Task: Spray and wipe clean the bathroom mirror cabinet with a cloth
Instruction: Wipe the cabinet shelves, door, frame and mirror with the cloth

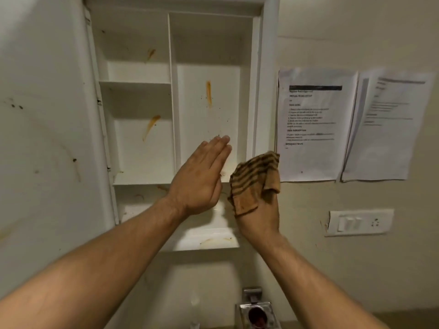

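The white mirror cabinet [133, 72] stands open on the wall, its shelves streaked with orange-brown stains [208, 92] and dark specks. Its door [47, 115] is swung out to the left and also shows marks. My right hand [259, 212] holds a brown striped cloth [254, 181] up in front of the cabinet's lower right corner. My left hand [202, 176] is raised flat beside it, fingers straight and together, holding nothing. No spray bottle shows clearly; a faint pale shape sits behind my hands on the bottom shelf.
Two printed paper sheets [313, 124] hang on the wall right of the cabinet. A white switch plate [358, 222] sits below them. A metal fixture [256, 312] protrudes at the bottom centre. A clear bottle-like shape [194, 309] stands left of it.
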### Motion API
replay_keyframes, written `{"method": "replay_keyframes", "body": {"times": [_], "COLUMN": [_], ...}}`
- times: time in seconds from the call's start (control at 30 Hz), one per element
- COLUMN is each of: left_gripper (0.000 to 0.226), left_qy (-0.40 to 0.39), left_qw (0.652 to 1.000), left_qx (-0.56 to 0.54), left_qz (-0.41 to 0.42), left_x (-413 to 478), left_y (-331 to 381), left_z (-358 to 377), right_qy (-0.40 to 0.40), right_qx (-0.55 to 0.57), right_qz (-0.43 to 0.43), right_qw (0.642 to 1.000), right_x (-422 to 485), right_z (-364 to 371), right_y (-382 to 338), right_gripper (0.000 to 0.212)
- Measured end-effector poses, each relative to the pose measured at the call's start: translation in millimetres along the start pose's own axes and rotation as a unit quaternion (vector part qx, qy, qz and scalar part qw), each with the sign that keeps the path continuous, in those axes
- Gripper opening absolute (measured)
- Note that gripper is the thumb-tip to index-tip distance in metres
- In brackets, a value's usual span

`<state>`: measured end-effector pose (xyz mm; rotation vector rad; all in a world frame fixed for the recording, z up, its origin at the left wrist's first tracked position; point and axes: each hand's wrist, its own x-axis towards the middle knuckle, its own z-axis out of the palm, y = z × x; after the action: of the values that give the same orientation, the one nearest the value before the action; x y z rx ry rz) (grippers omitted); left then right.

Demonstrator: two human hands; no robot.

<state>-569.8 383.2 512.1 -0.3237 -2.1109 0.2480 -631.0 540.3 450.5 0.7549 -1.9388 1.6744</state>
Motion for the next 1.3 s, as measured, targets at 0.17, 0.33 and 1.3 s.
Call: {"method": "replay_keyframes", "body": {"times": [0.17, 0.33, 1.3], "left_gripper": [0.066, 0.065, 0.057], "left_qy": [0.012, 0.009, -0.007], "left_qw": [0.999, 0.999, 0.997], "left_qx": [0.004, -0.006, -0.029], "left_qz": [-0.034, -0.034, -0.077], "left_x": [18, 3, -19], "left_y": [13, 24, 38], "left_z": [-7, -12, 13], "right_qy": [-0.006, -0.032, -0.114], "right_qx": [-0.166, -0.346, -0.422], "right_qz": [-0.153, -0.407, -0.571], "right_qw": [0.974, 0.845, 0.694], "right_x": [69, -1, 70], "right_z": [-9, -25, -95], "right_y": [-33, 21, 64], "right_gripper": [0.041, 0.057, 0.051]}}
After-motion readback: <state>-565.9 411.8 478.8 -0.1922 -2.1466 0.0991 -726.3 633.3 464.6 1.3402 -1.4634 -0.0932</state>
